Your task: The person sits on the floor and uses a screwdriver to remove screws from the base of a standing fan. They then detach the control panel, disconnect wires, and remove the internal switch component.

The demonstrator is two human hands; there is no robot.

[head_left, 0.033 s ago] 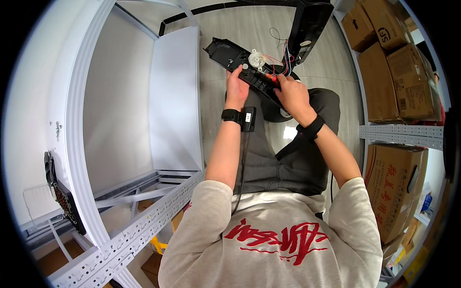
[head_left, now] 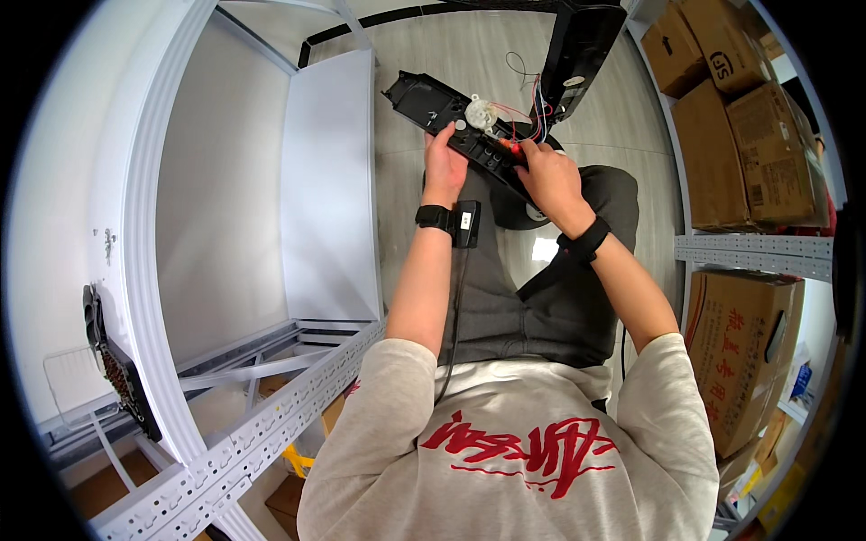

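A long black plastic housing (head_left: 424, 104) lies slantwise above my knees, its inner side with ribs and round posts facing up. My left hand (head_left: 443, 167) grips its near edge, thumb on top beside a pale round disc. On the far edge sits a whitish round part with screw ears (head_left: 480, 114), from which red wires run right. My right hand (head_left: 550, 180) is closed over the housing's right part, fingertips pressed together at a small red-orange piece (head_left: 515, 150). What exactly those fingers hold is hidden. Thin red, white and blue wires (head_left: 542, 113) lead to a tall black panel (head_left: 582, 59).
The black panel stands upright on the tiled floor just beyond my right hand. Cardboard boxes (head_left: 749, 153) fill metal shelving on the right. A white panel (head_left: 329, 180) and a perforated metal rail (head_left: 244, 442) stand at left. A cable (head_left: 460, 298) hangs from my left wrist.
The whitish round part has tipped very slightly to the left on the housing. Both hands keep their places.
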